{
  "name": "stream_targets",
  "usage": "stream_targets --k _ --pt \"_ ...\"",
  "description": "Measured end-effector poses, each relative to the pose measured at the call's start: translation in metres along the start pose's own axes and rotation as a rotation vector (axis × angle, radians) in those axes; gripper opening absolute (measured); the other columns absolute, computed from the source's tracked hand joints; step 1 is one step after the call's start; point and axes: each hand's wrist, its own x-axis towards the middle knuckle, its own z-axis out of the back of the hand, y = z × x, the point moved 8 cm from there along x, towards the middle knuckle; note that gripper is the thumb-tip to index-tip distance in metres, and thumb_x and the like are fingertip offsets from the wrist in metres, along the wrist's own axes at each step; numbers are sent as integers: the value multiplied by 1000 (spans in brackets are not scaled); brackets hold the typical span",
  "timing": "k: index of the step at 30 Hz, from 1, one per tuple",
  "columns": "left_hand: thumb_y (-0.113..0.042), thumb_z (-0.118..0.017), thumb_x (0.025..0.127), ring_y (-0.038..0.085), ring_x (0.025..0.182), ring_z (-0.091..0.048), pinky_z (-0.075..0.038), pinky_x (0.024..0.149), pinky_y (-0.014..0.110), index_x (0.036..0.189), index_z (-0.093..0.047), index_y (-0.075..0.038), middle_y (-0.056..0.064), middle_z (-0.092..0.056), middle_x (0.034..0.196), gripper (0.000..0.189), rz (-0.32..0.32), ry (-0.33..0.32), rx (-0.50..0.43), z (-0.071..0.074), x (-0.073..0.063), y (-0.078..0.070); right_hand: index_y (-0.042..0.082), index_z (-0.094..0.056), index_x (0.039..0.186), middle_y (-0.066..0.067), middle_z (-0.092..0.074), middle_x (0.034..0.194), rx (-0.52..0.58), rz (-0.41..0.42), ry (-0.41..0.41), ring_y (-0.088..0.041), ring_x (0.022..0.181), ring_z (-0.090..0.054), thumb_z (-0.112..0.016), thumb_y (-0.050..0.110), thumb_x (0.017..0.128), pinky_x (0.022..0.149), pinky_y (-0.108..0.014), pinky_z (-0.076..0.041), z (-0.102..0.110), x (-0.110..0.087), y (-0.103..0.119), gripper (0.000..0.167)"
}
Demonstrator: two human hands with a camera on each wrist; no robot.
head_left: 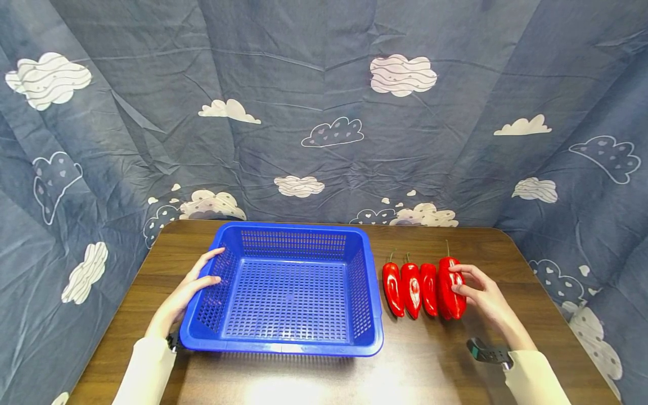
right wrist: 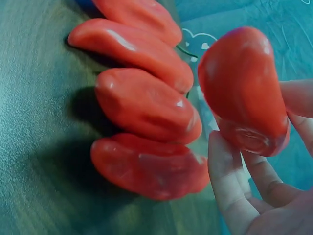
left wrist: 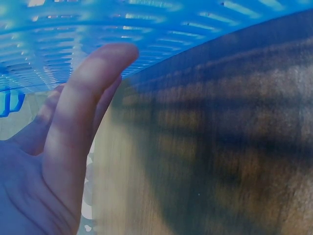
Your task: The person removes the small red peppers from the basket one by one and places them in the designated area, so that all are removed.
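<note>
A blue plastic basket [head_left: 283, 347] with slotted walls stands on the table in the head view. My left hand [head_left: 184, 292] grips its left rim, with two fingertips over the edge; in the left wrist view the slotted wall lies above my fingers [left wrist: 73, 117]. My right hand [head_left: 483, 295] holds a glossy red pepper [right wrist: 244, 88] between thumb and fingers, raised off the table in the right wrist view. Several more red peppers [head_left: 411, 287] lie side by side between the basket and that hand. The held pepper overlaps the rightmost one in the head view.
The brown wooden table [head_left: 415, 365] runs beneath everything. A dark curtain [head_left: 324, 79] with cloud prints hangs behind it and along both sides. Some peppers have thin green stems pointing toward the curtain.
</note>
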Motion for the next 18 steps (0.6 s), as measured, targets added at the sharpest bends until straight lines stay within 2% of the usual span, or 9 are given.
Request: stream_targets --k 2,6,10,18 --pt "-7 -45 97 40 105 -51 -50 75 54 150 -18 -28 28 -18 143 63 -2 1 0 0 0 0 15 -58 126 9 -62 112 22 13 -1 -7 93 -62 -62 6 91 68 -30 -54 2 -1 1 37" --pt "-6 -44 97 40 104 -52 -50 75 55 150 -18 -28 29 -19 142 63 -9 3 -3 0 0 -1 15 -60 122 9 -63 108 51 20 -32 -8 90 -61 -60 2 89 66 -28 -53 -7 -12 32 36" --pt "-6 -44 98 40 104 -52 -50 75 55 150 -18 -28 29 -19 142 63 -8 5 -10 0 -1 -1 15 -61 121 12 -63 104 51 -12 -94 -5 88 -61 -58 -2 91 67 -24 -52 -11 -22 50 36" --pt "-6 -44 97 40 106 -51 -50 76 54 150 -19 -28 28 -18 143 63 -14 7 0 1 0 0 14 -60 123 13 -61 102 31 -22 -155 -3 87 -61 -58 -2 91 65 -23 -53 -1 -29 43 36"
